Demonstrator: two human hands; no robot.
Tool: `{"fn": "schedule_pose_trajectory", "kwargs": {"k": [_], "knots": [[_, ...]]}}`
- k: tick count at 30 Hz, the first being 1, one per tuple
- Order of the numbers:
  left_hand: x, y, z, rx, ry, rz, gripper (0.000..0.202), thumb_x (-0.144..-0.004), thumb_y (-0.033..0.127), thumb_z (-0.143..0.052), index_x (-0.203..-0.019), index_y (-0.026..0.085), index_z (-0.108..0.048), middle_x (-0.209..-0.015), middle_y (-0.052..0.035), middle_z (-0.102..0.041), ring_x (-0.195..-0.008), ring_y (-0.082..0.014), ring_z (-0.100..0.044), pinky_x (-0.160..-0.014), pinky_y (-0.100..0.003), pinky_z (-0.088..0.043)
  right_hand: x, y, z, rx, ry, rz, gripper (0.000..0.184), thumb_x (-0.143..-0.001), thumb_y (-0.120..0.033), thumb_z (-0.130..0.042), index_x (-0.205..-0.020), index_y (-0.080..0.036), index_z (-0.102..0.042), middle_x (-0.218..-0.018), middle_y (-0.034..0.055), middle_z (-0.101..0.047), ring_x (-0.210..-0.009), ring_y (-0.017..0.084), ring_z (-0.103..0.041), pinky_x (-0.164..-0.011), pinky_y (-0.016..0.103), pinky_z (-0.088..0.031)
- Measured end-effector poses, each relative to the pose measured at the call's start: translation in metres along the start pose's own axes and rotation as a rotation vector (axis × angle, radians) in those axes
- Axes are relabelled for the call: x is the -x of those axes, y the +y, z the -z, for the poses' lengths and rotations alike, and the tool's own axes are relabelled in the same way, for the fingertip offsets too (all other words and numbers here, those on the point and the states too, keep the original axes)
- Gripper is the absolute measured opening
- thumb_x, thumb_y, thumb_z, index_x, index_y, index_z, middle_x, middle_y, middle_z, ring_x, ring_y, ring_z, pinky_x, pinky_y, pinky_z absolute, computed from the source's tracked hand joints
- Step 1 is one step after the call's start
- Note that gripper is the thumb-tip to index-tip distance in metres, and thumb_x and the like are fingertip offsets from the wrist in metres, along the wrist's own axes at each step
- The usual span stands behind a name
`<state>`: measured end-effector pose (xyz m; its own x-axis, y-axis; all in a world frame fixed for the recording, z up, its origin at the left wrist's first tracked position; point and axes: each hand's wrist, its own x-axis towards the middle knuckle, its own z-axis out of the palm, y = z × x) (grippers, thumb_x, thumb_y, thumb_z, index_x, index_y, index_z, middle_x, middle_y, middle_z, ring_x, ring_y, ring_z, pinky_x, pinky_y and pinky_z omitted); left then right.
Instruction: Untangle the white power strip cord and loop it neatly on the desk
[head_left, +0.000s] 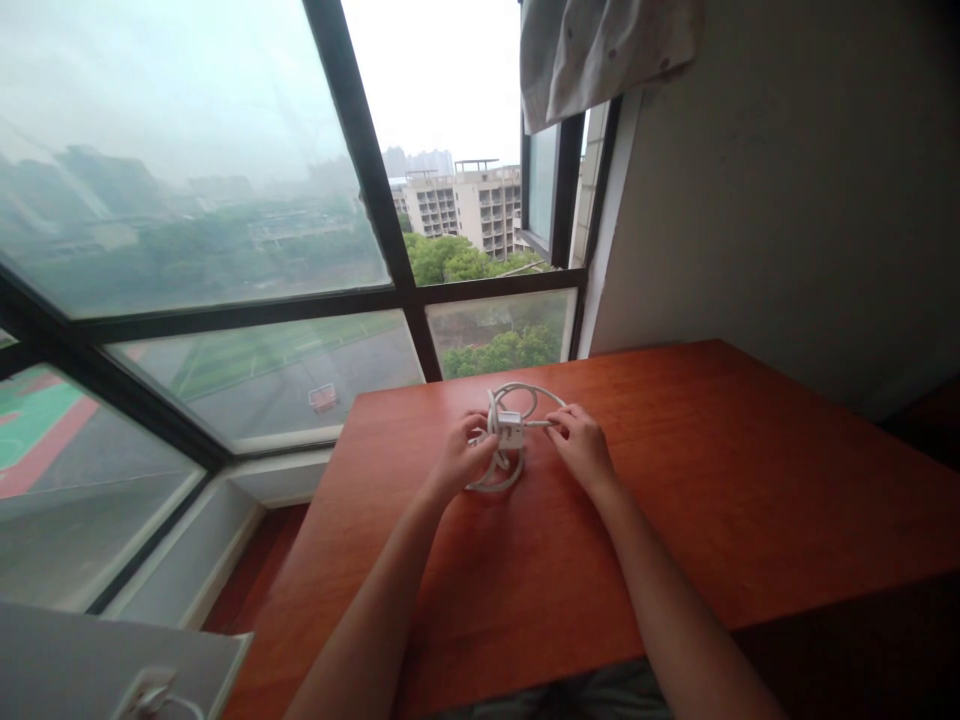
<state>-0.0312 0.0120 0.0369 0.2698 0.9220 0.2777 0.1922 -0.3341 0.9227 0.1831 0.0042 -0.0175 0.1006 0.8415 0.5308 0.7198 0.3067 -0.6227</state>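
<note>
A white charger block is just above the middle of the reddish-brown table. My left hand grips it from the left, thumb and fingers closed at its side. From the block's right side comes a white cable, and my right hand pinches its end by the block. Whether the plug sits fully in the block is too small to tell. Loops of the cable curve behind the block and lie below it, near my left fingers.
Beyond the table's far edge stands a dark-framed window, with one pane open under a hanging curtain. A grey wall rises at the right. At lower left, a white panel carries a socket with a plug.
</note>
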Motion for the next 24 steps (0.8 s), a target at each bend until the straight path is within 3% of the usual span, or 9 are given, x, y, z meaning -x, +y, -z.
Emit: {"fn": "schedule_pose_trajectory", "kwargs": {"k": [3, 8, 13, 18, 24], "knots": [[0.001, 0.000, -0.002, 0.035, -0.016, 0.017, 0.007, -0.070, 0.022, -0.058, -0.071, 0.015, -0.060, -0.091, -0.0043, -0.062, -0.085, -0.0175, -0.062, -0.077, -0.028, -0.051, -0.003, 0.002, 0.005, -0.065, 0.072, -0.017, 0.019, -0.087, -0.026, -0.053, -0.090, -0.019, -0.071, -0.090, 0.0065, -0.063, -0.070, 0.016, -0.058, -0.066, 0.029, -0.048], [0.003, -0.002, -0.009, 0.060, 0.015, 0.155, 0.016, -0.071, 0.023, -0.051, -0.082, 0.016, -0.061, -0.071, 0.0015, -0.061, -0.068, -0.0155, -0.061, -0.062, -0.025, -0.049, -0.006, 0.003, 0.011, -0.120, 0.178, -0.032, 0.024, -0.090, -0.031, -0.051, -0.097, -0.019, -0.070, -0.093, 0.0083, -0.065, -0.081, 0.019, -0.060, -0.070, 0.030, -0.048], [0.002, -0.006, -0.007, 0.003, 0.049, 0.162, 0.018, -0.076, 0.030, -0.054, -0.083, 0.016, -0.063, -0.070, 0.0019, -0.063, -0.067, -0.0155, -0.061, -0.061, -0.024, -0.048, -0.005, 0.000, 0.014, -0.183, 0.251, -0.038, 0.029, -0.091, -0.038, -0.050, -0.098, -0.019, -0.070, -0.092, 0.0074, -0.066, -0.084, 0.020, -0.062, -0.075, 0.031, -0.049], [-0.001, -0.015, 0.002, 0.006, -0.001, 0.111, 0.025, -0.079, 0.039, -0.060, -0.082, 0.015, -0.063, -0.074, -0.0002, -0.065, -0.072, -0.0171, -0.063, -0.066, -0.026, -0.049, -0.006, 0.007, 0.013, -0.270, 0.289, -0.153, 0.040, -0.092, -0.048, -0.046, -0.102, -0.017, -0.069, -0.082, 0.0053, -0.064, -0.064, 0.015, -0.059, -0.059, 0.027, -0.048], [-0.003, -0.019, 0.008, 0.056, -0.033, 0.097, 0.038, -0.083, 0.052, -0.055, -0.081, 0.015, -0.063, -0.079, -0.0028, -0.066, -0.077, -0.0186, -0.063, -0.069, -0.027, -0.051, -0.007, 0.017, 0.009, -0.408, 0.317, -0.296, 0.046, -0.089, -0.054, -0.046, -0.104, -0.016, -0.067, -0.085, 0.0052, -0.066, -0.058, 0.012, -0.056, -0.050, 0.022, -0.045]]}}
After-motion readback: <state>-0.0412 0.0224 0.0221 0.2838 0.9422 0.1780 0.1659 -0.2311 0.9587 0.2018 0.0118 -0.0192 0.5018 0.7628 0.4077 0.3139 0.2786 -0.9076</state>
